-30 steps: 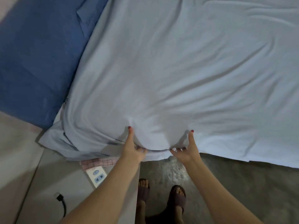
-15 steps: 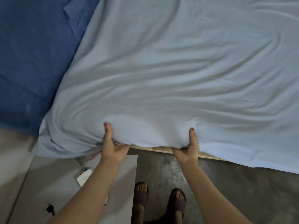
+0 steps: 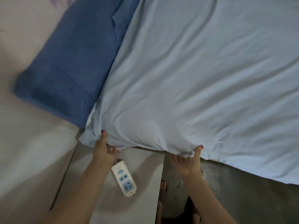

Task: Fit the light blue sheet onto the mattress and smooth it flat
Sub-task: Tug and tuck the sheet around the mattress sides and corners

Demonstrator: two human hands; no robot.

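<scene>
Both hands — left hand [image 3: 103,148], right hand [image 3: 188,162] — grip the light blue sheet [image 3: 194,78] hem at the mattress corner; left sits nearer the corner.

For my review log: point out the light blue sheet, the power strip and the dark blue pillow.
light blue sheet [image 3: 202,81]: head view, on its wrinkled top surface.
power strip [image 3: 124,178]: head view, on its white face by the sockets.
dark blue pillow [image 3: 72,67]: head view, on its middle.
</scene>
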